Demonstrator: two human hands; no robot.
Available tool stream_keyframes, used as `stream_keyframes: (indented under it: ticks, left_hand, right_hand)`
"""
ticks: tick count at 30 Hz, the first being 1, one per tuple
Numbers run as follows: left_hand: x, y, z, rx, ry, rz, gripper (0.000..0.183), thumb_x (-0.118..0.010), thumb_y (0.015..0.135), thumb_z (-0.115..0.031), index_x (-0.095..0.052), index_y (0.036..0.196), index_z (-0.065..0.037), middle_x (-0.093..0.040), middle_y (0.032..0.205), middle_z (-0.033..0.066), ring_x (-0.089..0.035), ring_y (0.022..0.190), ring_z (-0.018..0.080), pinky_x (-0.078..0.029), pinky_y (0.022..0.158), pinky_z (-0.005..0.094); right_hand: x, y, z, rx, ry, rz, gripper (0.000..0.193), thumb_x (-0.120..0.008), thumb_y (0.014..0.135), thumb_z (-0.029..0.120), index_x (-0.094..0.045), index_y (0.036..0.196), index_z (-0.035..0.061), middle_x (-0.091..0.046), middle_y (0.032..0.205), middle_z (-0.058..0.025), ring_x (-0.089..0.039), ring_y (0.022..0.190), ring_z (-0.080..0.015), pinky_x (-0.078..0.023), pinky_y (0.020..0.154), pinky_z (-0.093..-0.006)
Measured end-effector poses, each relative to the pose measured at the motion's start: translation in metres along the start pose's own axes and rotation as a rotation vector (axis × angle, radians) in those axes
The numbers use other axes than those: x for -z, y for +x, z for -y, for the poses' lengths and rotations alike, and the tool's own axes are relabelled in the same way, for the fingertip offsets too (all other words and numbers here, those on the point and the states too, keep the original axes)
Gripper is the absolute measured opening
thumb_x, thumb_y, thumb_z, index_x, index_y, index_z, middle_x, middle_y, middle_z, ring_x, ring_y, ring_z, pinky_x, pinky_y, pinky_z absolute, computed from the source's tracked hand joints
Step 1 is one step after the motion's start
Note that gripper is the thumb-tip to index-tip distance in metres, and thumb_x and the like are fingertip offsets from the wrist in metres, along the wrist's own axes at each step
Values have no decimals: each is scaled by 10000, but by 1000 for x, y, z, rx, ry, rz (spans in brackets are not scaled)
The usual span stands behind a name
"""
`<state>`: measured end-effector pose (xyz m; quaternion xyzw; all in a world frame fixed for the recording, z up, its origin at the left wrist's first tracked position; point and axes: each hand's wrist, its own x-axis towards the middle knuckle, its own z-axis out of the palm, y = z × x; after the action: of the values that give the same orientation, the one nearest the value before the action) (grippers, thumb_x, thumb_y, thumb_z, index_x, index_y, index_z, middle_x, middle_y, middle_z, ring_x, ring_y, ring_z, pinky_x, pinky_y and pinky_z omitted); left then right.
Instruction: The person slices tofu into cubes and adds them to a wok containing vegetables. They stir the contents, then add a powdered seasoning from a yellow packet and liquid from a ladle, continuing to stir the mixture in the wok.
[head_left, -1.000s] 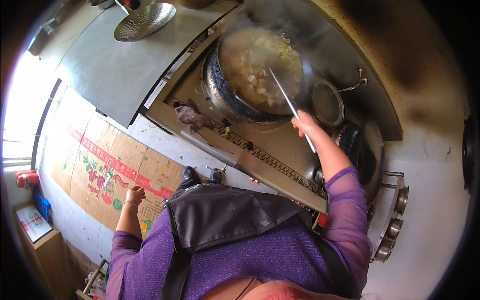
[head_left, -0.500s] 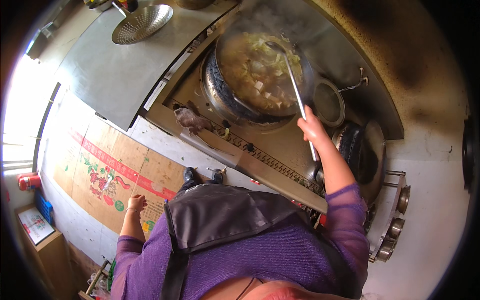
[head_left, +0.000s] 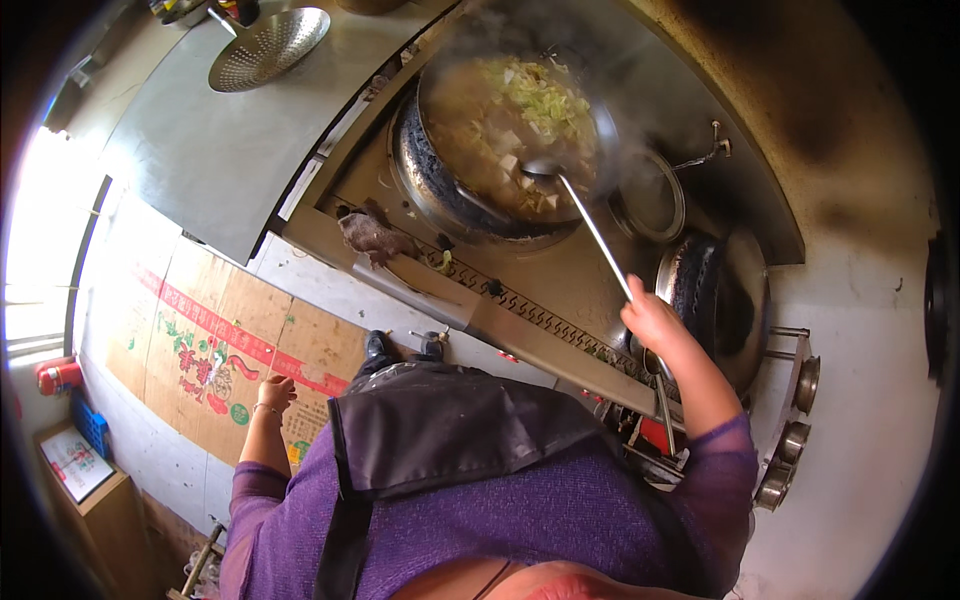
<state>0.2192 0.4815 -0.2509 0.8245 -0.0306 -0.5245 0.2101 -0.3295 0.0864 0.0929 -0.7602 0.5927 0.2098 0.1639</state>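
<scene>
My right hand [head_left: 650, 315] is closed round the long handle of a metal ladle [head_left: 590, 220]. Its bowl rests at the surface of a steaming stew in the large wok [head_left: 405, 150], near the side closest to me. White tofu-like cubes [head_left: 508, 163] float by the bowl, and chopped pale green cabbage [head_left: 545, 100] is heaped toward the far side. Steam blurs part of the wok's rim. My left hand [head_left: 275, 393] hangs at my side above the cardboard, fingers loosely bent and slightly apart, holding nothing that I can see.
A second, dark wok [head_left: 735, 310] stands right of the first, with a round lid-like disc [head_left: 650, 195] and a tap [head_left: 717, 140] behind. A dark rag [head_left: 375, 237] lies on the stove's front ledge. A perforated strainer [head_left: 270, 50] sits on the steel counter [head_left: 200, 140]. Flattened cardboard [head_left: 240, 350] covers the floor.
The ladle's bowl has come from the far side of the wok toward me, and my right hand has drawn back right. More cabbage shows heaped at the far side. My left hand has barely moved.
</scene>
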Motion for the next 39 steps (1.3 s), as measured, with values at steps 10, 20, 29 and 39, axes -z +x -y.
stream_keyframes:
  ticks: [10,20,29,39]
  left_hand:
    - [-1,1,-6,-63,-134,16,244,-623,845,-219,-664,1020,-53,-673,822,27,-659,670,136,-448,518,277]
    - [10,14,63,28,-180,32,218,-617,843,-222,-662,999,-77,-670,804,43,-655,635,163,-451,524,318]
    - [3,9,6,-39,-146,4,229,-618,852,-221,-648,1021,-69,-677,844,34,-659,671,142,-449,524,286]
    - [2,-8,26,44,-105,-27,205,-617,843,-217,-665,978,-70,-666,795,36,-652,625,145,-448,506,302]
  right_hand:
    - [-3,138,69,51,708,-17,280,-550,818,164,-462,1041,21,-552,713,-89,-493,417,-164,-421,411,-335]
    - [35,1,0,-125,381,57,332,-512,845,198,-466,1104,-5,-589,730,-138,-549,472,-192,-446,458,-325]
    - [1,74,34,51,561,23,273,-509,843,173,-486,1039,-15,-575,727,-123,-495,408,-184,-442,448,-346]
    - [19,118,-16,53,1011,-135,174,-501,904,170,-472,1037,62,-597,804,-70,-432,397,-98,-354,364,-237]
